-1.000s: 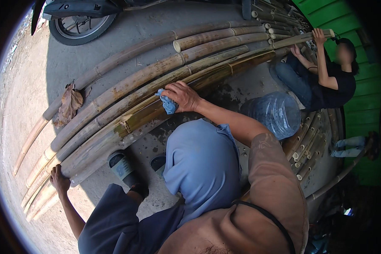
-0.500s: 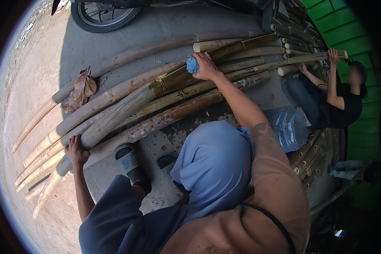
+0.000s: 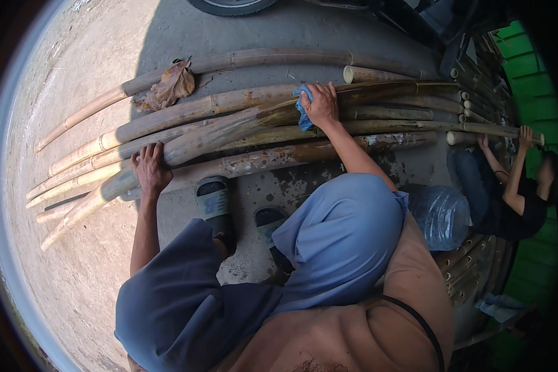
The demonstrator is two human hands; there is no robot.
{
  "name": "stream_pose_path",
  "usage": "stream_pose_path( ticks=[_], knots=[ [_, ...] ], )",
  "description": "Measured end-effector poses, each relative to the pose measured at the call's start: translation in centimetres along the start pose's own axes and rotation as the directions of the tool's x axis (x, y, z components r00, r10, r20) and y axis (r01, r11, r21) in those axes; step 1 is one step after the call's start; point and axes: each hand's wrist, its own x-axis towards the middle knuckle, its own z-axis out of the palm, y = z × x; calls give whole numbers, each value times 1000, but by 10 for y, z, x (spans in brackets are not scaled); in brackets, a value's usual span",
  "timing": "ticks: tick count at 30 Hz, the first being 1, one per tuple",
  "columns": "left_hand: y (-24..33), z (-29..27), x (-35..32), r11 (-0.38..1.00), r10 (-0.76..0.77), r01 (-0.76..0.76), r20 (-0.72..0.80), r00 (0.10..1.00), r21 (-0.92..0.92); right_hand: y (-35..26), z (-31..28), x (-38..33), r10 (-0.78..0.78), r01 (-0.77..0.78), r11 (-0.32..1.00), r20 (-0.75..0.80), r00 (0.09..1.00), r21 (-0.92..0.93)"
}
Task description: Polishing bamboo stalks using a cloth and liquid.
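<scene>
A long bamboo pole (image 3: 208,134) slants across the other poles in front of me, dull grey on the left and dark, wet-looking on the right. My left hand (image 3: 150,168) curls its fingers over the grey stretch. Farther right, my right hand (image 3: 322,106) grips a crumpled blue cloth (image 3: 304,113) and presses it against the dark stretch. Part of the cloth is hidden under the palm. Just beneath this pole, a brown, blotchy bamboo pole (image 3: 273,160) lies on the ground near my sandals.
A dry leaf (image 3: 172,85) rests by the far pole (image 3: 260,58). Beyond is a motorbike wheel (image 3: 232,5). To the right, a clear plastic water jug (image 3: 440,217) is near my knee, and a seated person (image 3: 508,198) holds a pole's end. A green wall (image 3: 530,80) rises behind.
The view has shifted, so the poles and leaf appear farther right and higher. My right hand, cloth in it, is closer to my left hand along the pole. The left hand keeps its grip.
</scene>
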Motion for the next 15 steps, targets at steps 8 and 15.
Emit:
stream_pose_path(
  ticks=[8,15],
  knots=[
    [23,18,-8,1000,-13,14,-126,992,2,-65,11,3,-22,22,999,11,1000,25],
    [27,-1,-2,995,63,-64,-14,998,-71,-89,17,-9,-49,39,992,78,996,124]
  ],
)
